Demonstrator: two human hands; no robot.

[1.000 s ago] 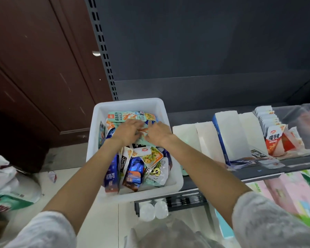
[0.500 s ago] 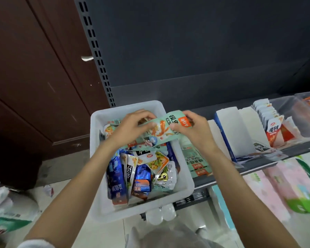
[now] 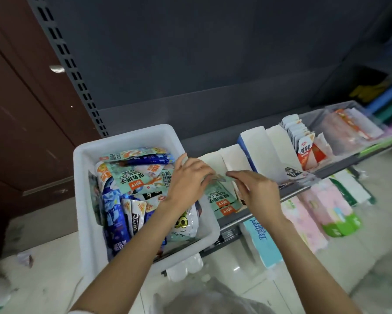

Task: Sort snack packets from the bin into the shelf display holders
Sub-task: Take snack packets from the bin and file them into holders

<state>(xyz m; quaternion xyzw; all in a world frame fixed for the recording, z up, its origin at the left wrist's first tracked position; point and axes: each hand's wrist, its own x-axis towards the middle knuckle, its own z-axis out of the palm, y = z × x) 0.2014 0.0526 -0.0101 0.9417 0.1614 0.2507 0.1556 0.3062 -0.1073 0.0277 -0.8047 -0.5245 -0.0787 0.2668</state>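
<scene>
We're standing over the bin on the left, still full of packets, with our left hand and right hand both pinching the top edge of one green packet. It's hanging long-axis down, right above the leftmost holder beside the bin, so it's basically dropping straight in.

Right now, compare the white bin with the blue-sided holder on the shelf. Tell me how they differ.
The white bin is wide with rounded plastic walls; the blue-sided holder is a narrow, slanted cardboard slot. The white bin is heaped with mixed packets lying at all angles; the blue-sided holder shows bare white inner walls, with only one dark packet at its front end. The white bin overhangs the shelf's left end; the blue-sided holder sits in the row of holders. Both are open-topped.
</scene>
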